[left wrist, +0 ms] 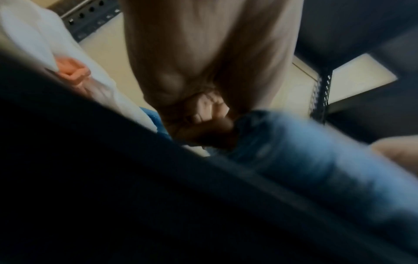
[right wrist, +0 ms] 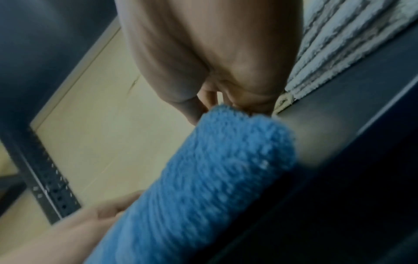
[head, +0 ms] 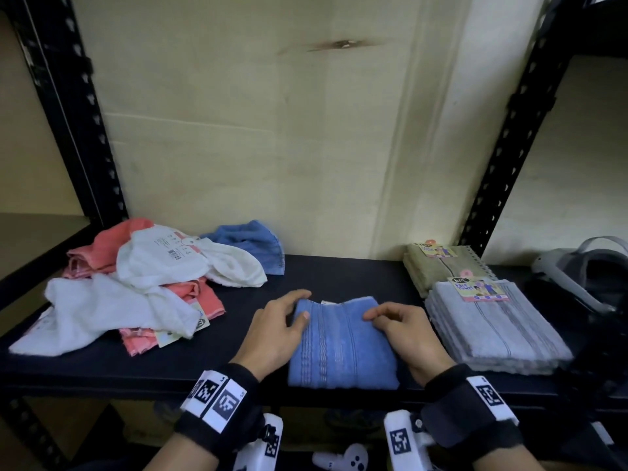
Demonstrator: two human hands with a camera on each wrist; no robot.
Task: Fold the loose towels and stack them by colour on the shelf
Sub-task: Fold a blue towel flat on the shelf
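On the far left of the dark shelf (head: 238, 362) lay my unfinished work: a loose heap of white towels (head: 136, 287) and coral towels (head: 102, 249) tangled together, paper labels showing among them. Just behind and to the right of that heap, against the back wall, sat a crumpled blue towel (head: 251, 243), not yet folded. By my judgement most of the folding was still ahead.

In the middle, near the front edge, lay the folded blue towel (head: 341, 348), a neat rectangle with woven stripes running front to back. No other blue towel lay under it, so I took it as the start of the blue pile.

My left hand (head: 275, 331) rested at its left edge, fingers (head: 294, 297) loosely bent and slightly apart around the far left corner, thumb lying on top of the cloth. The left wrist view was too blurred to show whether I was pinching it.

My right hand (head: 406, 331) lay on the right side of the same towel, fingers (head: 380, 312) curled down with the tips touching the top surface. Whether they gripped or only pressed, I could not tell.

To the right sat two finished stacks, well clear of the heap: a beige stack (head: 445, 266) at the back and a grey stack (head: 492, 328) in front of it, each topped with a retail label. At the far right edge rested a headset (head: 584, 277).
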